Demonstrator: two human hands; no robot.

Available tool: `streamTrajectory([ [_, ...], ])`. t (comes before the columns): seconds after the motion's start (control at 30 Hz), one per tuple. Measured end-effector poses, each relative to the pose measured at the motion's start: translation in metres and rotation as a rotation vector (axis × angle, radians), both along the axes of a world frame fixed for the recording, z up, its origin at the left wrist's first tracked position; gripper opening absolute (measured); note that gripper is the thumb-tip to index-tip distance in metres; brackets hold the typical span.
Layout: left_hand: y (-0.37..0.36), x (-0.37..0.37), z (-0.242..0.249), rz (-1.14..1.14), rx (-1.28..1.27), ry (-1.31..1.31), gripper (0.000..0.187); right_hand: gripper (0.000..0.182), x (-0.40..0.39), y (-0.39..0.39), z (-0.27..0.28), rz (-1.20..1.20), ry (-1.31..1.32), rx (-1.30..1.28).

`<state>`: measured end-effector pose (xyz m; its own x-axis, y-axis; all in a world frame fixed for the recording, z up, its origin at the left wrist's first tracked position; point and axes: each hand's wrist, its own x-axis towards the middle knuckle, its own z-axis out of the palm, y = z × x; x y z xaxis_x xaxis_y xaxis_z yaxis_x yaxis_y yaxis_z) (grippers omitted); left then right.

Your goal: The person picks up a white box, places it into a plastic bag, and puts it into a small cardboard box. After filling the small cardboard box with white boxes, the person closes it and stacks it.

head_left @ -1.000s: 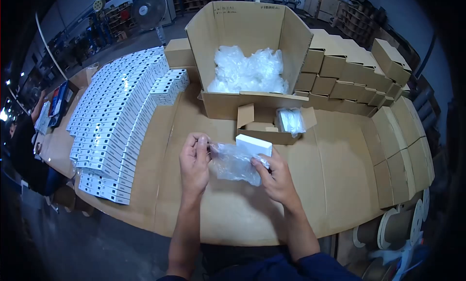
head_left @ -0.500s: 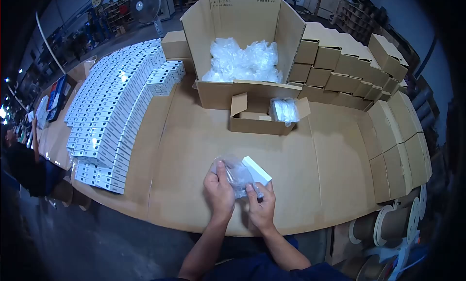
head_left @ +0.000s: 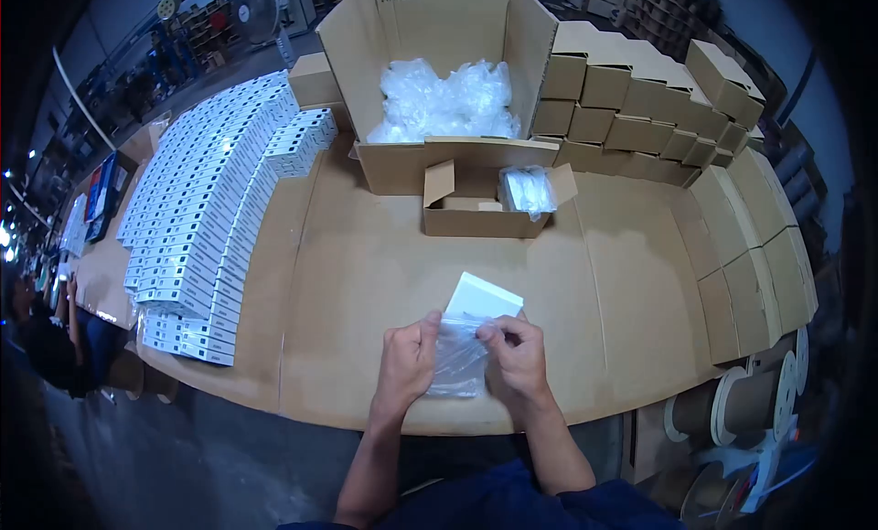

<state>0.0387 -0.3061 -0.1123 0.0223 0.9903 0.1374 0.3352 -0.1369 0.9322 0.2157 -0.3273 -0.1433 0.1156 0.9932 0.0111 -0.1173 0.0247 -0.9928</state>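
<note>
A clear plastic bag [head_left: 457, 365] hangs between my two hands, its opening away from me. My left hand [head_left: 408, 361] is closed on the bag's left edge, thumb pointing up along it. With thumb and index finger, my right hand [head_left: 518, 354] pinches the bag's right edge near the mouth. A flat white box [head_left: 483, 296] sticks out beyond the bag's mouth, its lower part overlapped by the plastic and my right fingers. Past my hands stands an open small carton [head_left: 480, 224] with plastic-wrapped packs [head_left: 527, 192] at its right end.
A large open carton [head_left: 393, 169] full of clear plastic bags [head_left: 448, 100] stands at the back. Stacked white boxes [head_left: 197, 219] cover the left side. Closed brown cartons [head_left: 640, 96] line the back right and the right edge [head_left: 754, 265]. Another person [head_left: 55, 338] is at far left.
The bag has been spread flatter and turned upright between my hands. The white box now shows more of its broad face above the bag's mouth. My view has shifted slightly.
</note>
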Motion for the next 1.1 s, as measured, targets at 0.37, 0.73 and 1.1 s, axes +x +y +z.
streamTrajectory([
  [0.37,0.011,-0.016,-0.020,0.108,-0.166,-0.129,0.061,0.020,-0.005,-0.017,-0.017,0.095,0.084,-0.007],
  [0.73,0.009,-0.017,0.034,-0.083,0.629,0.300,0.025,0.019,-0.012,-0.010,0.027,-0.071,-0.643,0.437],
  [1.1,0.024,-0.016,0.025,-0.349,0.488,0.221,0.050,0.020,-0.005,-0.011,0.031,-0.111,-0.698,0.462],
])
